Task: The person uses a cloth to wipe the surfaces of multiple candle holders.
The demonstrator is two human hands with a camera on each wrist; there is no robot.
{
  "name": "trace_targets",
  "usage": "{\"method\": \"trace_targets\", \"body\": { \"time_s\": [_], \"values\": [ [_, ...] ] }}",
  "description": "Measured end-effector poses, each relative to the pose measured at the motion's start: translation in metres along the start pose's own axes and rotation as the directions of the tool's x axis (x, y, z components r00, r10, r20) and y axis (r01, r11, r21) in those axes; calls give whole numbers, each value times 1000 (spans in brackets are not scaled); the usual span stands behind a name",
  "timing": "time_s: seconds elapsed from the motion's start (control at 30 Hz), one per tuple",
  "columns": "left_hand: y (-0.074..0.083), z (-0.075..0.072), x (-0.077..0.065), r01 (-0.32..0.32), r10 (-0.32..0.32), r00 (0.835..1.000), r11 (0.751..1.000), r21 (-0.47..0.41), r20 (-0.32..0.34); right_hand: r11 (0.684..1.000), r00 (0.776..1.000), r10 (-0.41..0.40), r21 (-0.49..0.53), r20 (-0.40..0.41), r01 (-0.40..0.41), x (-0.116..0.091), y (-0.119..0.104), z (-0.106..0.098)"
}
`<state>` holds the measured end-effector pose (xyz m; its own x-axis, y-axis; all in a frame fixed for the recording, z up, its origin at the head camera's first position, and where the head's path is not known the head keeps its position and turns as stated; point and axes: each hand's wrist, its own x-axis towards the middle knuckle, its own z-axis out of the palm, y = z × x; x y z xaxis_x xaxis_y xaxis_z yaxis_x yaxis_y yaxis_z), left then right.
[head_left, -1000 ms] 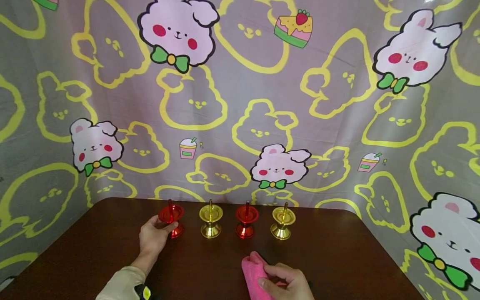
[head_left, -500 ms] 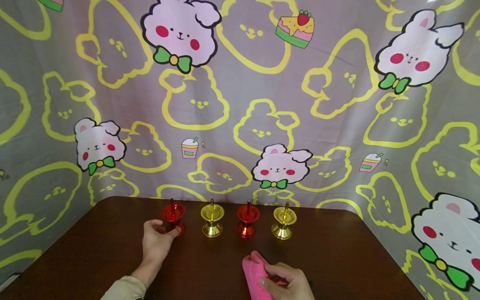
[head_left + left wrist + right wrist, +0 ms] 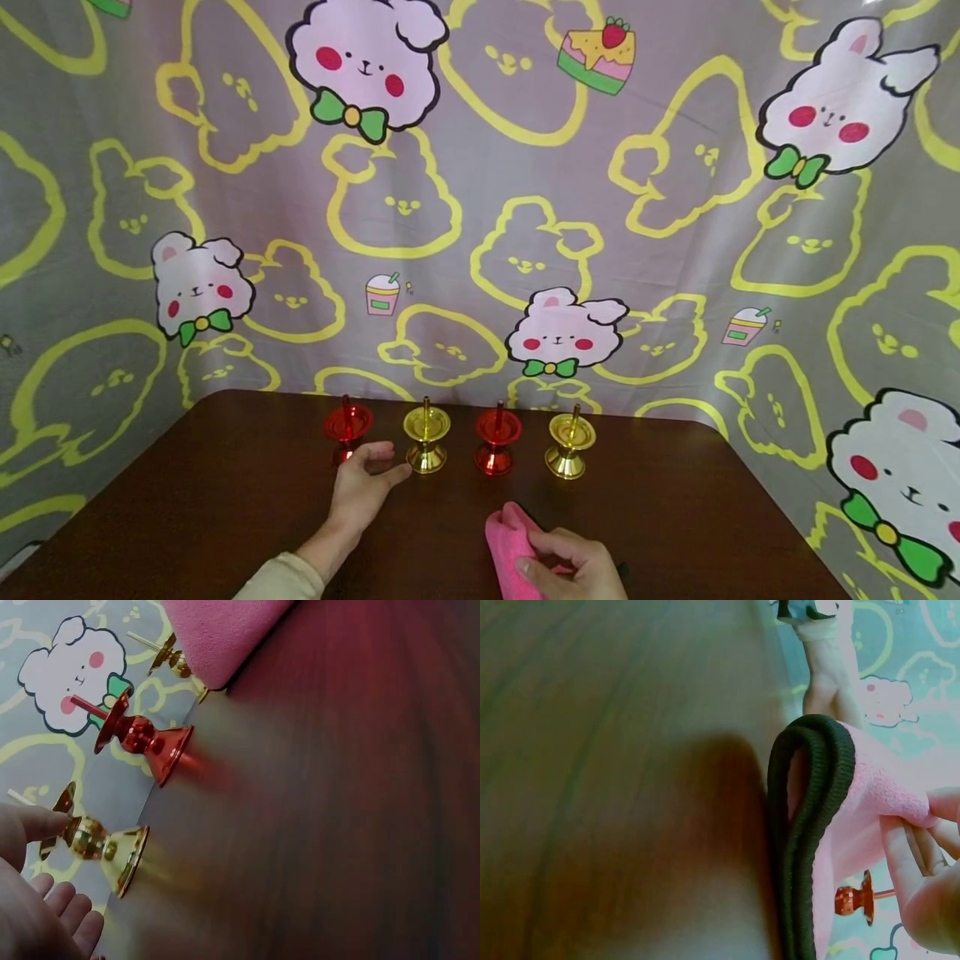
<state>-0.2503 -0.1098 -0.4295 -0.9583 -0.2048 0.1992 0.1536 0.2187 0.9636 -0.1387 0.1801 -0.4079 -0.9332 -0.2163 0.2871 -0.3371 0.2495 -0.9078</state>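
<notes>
My left hand reaches toward the left gold candle holder, thumb and fingers spread with nothing between them. In the left wrist view the thumb overlaps that holder's upper dish. Partly behind this hand stands the left red candle holder. My right hand pinches a folded pink cloth near the table's front; the right wrist view shows its dark stitched edging. Another red candle holder and another gold one stand upright farther right in the same row.
The dark brown tabletop has rounded back corners. Close behind the row hangs a grey curtain printed with rabbits and yellow outlines, also closing off both sides.
My left hand has let go of the left red candle holder and moved right to the left gold one. My right hand keeps its hold on the pink cloth, nearly still.
</notes>
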Motion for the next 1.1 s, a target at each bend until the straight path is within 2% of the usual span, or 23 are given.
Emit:
{"method": "trace_targets", "body": {
  "time_s": [0.1,0.17,0.3,0.47,0.67,0.8,1.1],
  "values": [
    [2,10,4,-11,11,999,1000,-3,32,999,999,50,2,8,-50,0,-2,-2],
    [1,15,7,-9,8,999,1000,4,43,999,999,49,16,7,-49,0,0,-2],
    [-3,23,15,-4,3,1000,999,41,25,999,1000,8,38,2,-8,-1,3,1],
    [-9,29,21,-3,3,1000,999,48,0,999,999,40,37,6,-40,-2,2,1],
    [-15,35,26,-38,42,999,993,110,-33,999,1000,-14,29,25,14,-3,3,2],
    [-17,38,29,-65,74,996,986,153,-55,999,1000,-20,26,24,19,-3,4,3],
    [-17,44,31,-57,69,996,983,172,-64,995,995,-100,30,15,99,-5,11,3]
  ]
}}
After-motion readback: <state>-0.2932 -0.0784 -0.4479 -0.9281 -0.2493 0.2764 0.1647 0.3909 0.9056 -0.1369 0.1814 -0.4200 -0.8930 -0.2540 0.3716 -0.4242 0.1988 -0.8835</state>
